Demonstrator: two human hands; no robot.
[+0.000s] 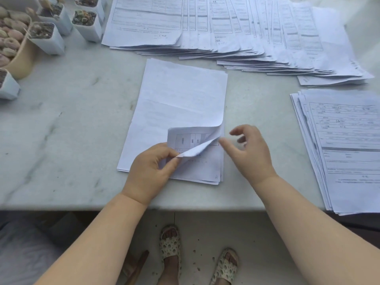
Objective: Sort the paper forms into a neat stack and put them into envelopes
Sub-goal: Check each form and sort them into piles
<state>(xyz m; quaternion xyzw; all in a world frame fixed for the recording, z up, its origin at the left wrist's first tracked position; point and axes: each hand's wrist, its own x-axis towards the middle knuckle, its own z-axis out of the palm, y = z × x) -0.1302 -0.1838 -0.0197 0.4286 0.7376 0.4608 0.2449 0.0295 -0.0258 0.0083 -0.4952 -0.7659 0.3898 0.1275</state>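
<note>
A small stack of paper forms (176,103) lies face down in the middle of the marble table (72,124). Its near right corner is curled up and back, showing the printed side. My left hand (150,171) pinches that lifted corner between thumb and forefinger. My right hand (248,149) hovers just right of the curl with fingers loosely spread; its thumb tip is at the paper's edge and it holds nothing. A wide fan of printed forms (236,27) covers the far side of the table. Another stack of forms (345,145) lies at the right edge. No envelopes are visible.
Several small white plant pots (49,38) and a beige bowl of succulents (18,56) stand at the far left. The table's near edge runs just below my wrists, with the floor and my sandalled feet (170,245) beneath.
</note>
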